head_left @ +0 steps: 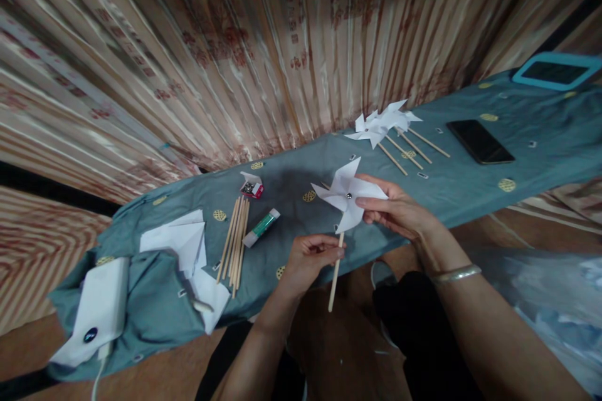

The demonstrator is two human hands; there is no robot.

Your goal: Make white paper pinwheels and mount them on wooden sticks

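Note:
A white paper pinwheel point(345, 191) with a silver pin at its centre is held up over the table's near edge. My right hand point(392, 207) pinches its right-hand blade, thumb in front and fingers behind. The pinwheel's wooden stick point(335, 282) hangs down at a slight tilt, and my left hand point(313, 257) grips it just below the blades. To the left lie a bundle of loose wooden sticks point(234, 244), a green and white glue stick point(262, 227) and a small open box of pins point(252, 185).
Several pinwheels point(376, 128) lie at the back, near a black phone point(480, 141). A blue-framed device point(555, 71) sits far right. White paper sheets point(176, 235) and a white power bank point(101, 301) with a cable are at left. A curtain point(263, 44) hangs behind the cloth-covered table point(291, 213).

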